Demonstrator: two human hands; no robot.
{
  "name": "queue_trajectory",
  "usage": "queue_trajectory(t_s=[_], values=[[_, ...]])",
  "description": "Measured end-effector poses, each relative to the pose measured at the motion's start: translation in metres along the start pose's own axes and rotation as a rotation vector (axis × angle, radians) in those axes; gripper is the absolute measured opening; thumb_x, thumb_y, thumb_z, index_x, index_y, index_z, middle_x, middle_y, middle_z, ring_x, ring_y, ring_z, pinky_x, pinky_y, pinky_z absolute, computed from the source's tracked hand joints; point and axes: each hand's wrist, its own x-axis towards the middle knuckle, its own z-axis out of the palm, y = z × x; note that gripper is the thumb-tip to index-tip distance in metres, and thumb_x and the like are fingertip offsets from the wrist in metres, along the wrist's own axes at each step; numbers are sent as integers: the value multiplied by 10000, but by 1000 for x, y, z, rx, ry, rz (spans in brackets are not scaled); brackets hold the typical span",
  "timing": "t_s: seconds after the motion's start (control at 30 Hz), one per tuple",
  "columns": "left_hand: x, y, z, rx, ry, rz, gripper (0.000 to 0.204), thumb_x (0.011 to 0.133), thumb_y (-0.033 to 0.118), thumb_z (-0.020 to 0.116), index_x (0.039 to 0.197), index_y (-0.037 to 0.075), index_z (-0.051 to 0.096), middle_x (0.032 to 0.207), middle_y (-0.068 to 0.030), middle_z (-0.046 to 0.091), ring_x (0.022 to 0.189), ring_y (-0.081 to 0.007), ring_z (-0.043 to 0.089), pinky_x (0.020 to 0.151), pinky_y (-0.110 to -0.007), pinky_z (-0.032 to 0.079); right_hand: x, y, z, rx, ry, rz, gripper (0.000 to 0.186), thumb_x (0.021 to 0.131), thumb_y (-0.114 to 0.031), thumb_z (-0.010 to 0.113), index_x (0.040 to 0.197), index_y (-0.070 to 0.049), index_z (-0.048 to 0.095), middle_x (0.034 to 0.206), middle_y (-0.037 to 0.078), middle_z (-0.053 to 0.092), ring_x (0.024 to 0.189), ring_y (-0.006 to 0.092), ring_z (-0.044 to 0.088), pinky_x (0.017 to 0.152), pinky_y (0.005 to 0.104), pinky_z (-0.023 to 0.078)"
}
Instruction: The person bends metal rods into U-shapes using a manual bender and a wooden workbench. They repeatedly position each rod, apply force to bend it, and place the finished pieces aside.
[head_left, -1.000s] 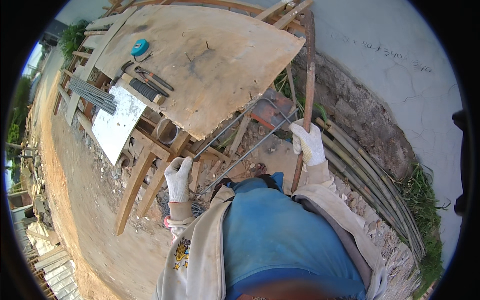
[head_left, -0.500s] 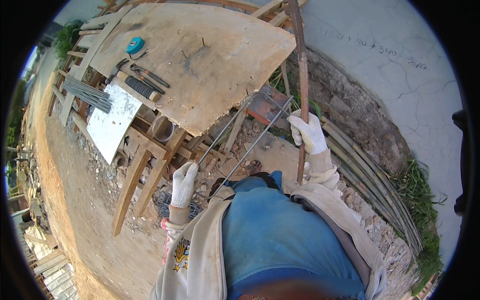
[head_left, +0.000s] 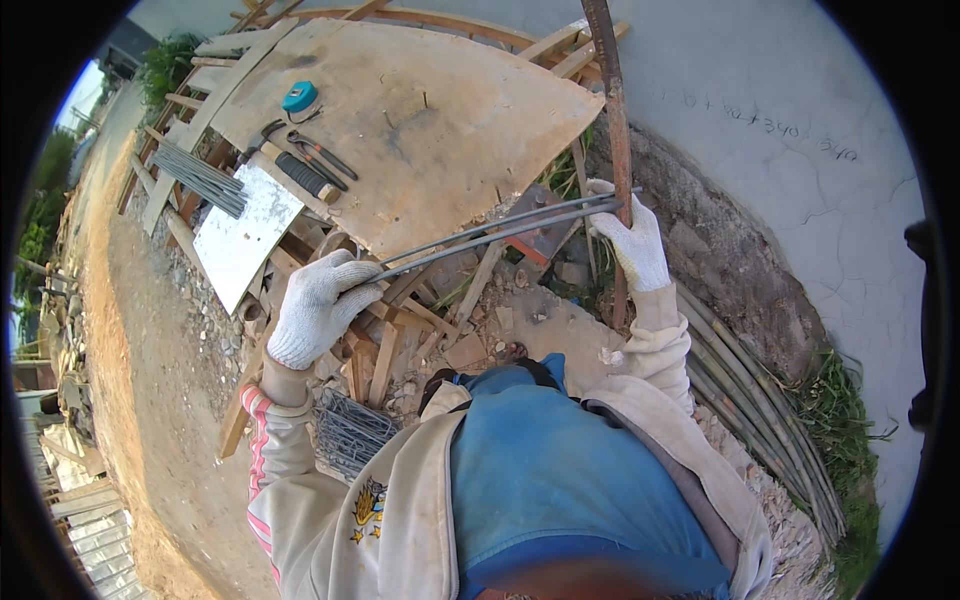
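Observation:
A bent grey steel rod [head_left: 470,242], its two long sides nearly overlapping, spans the space between my hands. My left hand [head_left: 322,305], in a white knit glove, is closed around its left end. The rod's right end reaches the upright rusty bar [head_left: 608,95]. There my right hand [head_left: 637,248], also gloved, wraps round the bar, with fingers close to the rod's end. Whether those fingers also press on the rod, I cannot tell. The bar's upper part stands beside the right corner of a worn wooden board [head_left: 450,110].
On the board lie a teal tape measure [head_left: 299,97], pincers [head_left: 318,157] and a hammer [head_left: 300,172]; nails stick up from it. Cut rods [head_left: 200,178] rest at its left. A wire bundle [head_left: 352,432] lies below my left hand. Long poles [head_left: 745,390] lie at right, by a wall.
My left hand has risen, bringing the rod's left end up, so its sides now look nearly level and closer together. My right hand stays at the rusty bar, its fingers shifted.

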Motion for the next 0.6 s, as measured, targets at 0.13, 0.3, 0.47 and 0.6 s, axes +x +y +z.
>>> queue_trajectory(t_s=[0.13, 0.3, 0.47, 0.6], values=[[45, -15, -20, 426, 20, 308, 183, 841, 170, 763, 1011, 106, 737, 880, -89, 633, 852, -299, 657, 797, -413, 520, -11, 5, -4, 3, 69, 89, 388, 961, -188, 741, 1332, -90, 681, 966, 0, 666, 749, 73, 592, 658, 245, 516], [120, -56, -13, 739, 52, 534, 175, 879, 158, 677, 1053, 150, 678, 944, -72, 615, 925, -283, 641, 877, -421, 491, -29, 21, 0, 68, 139, 113, 439, 989, -174, 725, 1400, -52, 631, 817, -18, 614, 643, 51, 538, 571, 234, 466], [160, -98, 16, 752, 75, 564, 186, 883, 144, 672, 1068, 164, 673, 1000, -63, 637, 970, -287, 649, 902, -425, 509, -52, 47, 38, 199, 199, 135, 465, 992, -132, 694, 1436, -34, 595, 754, -14, 614, 601, 64, 554, 546, 237, 435], [162, -118, 26, 666, 94, 523, 186, 909, 179, 680, 1094, 167, 695, 1058, -67, 662, 1008, -299, 659, 907, -434, 527, -67, 61, 50, 26, 269, 153, 274, 969, -173, 731, 1177, -6, 668, 727, 19, 613, 599, 108, 575, 563, 293, 462]])
